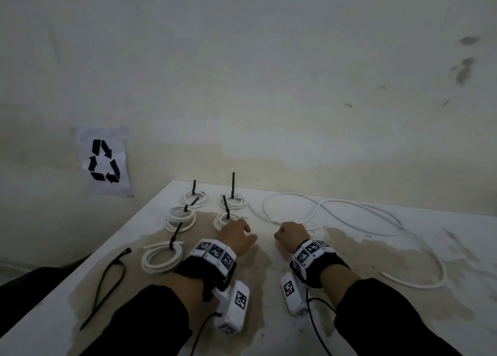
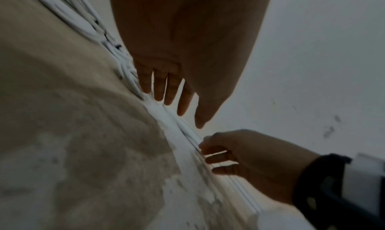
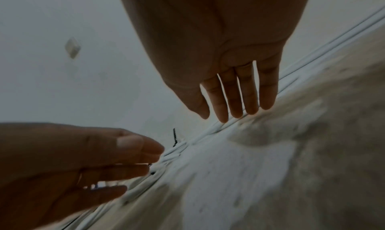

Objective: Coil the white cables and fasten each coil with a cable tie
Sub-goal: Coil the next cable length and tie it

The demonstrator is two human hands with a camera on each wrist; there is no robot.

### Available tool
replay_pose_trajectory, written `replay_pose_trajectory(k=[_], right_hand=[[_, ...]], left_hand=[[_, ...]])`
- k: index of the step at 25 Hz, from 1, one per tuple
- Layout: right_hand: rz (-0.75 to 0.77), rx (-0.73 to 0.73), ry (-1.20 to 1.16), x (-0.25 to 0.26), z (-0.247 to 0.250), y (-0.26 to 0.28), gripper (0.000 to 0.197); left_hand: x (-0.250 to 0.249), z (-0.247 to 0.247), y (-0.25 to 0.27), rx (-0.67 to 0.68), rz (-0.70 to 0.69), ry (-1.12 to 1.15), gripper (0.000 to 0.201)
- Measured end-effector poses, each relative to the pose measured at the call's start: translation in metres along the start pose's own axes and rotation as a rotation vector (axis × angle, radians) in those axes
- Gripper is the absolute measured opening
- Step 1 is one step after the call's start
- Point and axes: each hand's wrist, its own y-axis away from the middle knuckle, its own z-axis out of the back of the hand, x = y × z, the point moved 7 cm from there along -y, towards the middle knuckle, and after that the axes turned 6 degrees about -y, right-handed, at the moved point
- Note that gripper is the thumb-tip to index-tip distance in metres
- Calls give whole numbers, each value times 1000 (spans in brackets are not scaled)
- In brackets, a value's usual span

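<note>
Several white cable coils, each bound with a black cable tie, lie at the table's left: the nearest coil [image 1: 161, 257], a middle coil [image 1: 179, 218] and a far coil [image 1: 234, 201]. One small coil [image 1: 222, 219] is partly hidden under my left hand [image 1: 243, 228]. That hand hovers low with fingers [image 2: 166, 93] relaxed and straight, holding nothing. I cannot tell whether it touches the coil. My right hand [image 1: 285, 233] is beside it, fingers [image 3: 235, 105] extended and empty, just short of a long loose white cable [image 1: 414, 283] that sprawls across the right of the table.
Loose black cable ties [image 1: 110, 280] lie near the table's left front edge. The white table [image 1: 403, 248] is stained brown in the middle and stands against a wall bearing a recycling sign [image 1: 103, 163]. A dark object [image 1: 27, 288] sits beyond the left edge.
</note>
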Motion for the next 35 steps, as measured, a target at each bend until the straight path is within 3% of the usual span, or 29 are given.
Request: replay_pose_trajectory(k=[3, 8, 11, 15, 17, 20, 22, 24, 26, 29, 32, 35], right_hand=[[-20, -60, 11, -23, 25, -21, 16], [60, 43, 169, -41, 23, -53, 43], [122, 94, 354, -43, 16, -63, 38], [180, -13, 417, -35, 28, -59, 24], [202, -106, 381, -29, 38, -52, 21], [307, -201, 216, -12, 63, -35, 18], [391, -207, 54, -2, 84, -21, 23], [463, -206, -89, 3, 103, -10, 24], [518, -252, -157, 5, 123, -3, 24], [525, -318, -224, -2, 146, 7, 22], [469, -364, -321, -14, 159, 22, 21], [374, -378, -438, -29, 165, 37, 29]], left_hand=[[-28, -42, -21, 179, -67, -102, 56], [-24, -86, -39, 389, -144, -448, 88], [-15, -93, -35, 454, -175, -424, 93], [-15, -89, -31, 442, -199, -379, 87], [-16, -78, -35, 356, -166, -212, 75], [-10, -32, -45, -117, -85, 217, 47], [-9, -4, -44, -386, -86, 327, 46], [-20, 9, -37, -456, -93, 383, 46], [-40, 11, -29, -375, -122, 432, 33], [-66, 8, -14, -143, -110, 764, 48], [-92, 6, 4, 129, -12, 1063, 45], [-115, 25, 19, 195, -27, 1233, 36]])
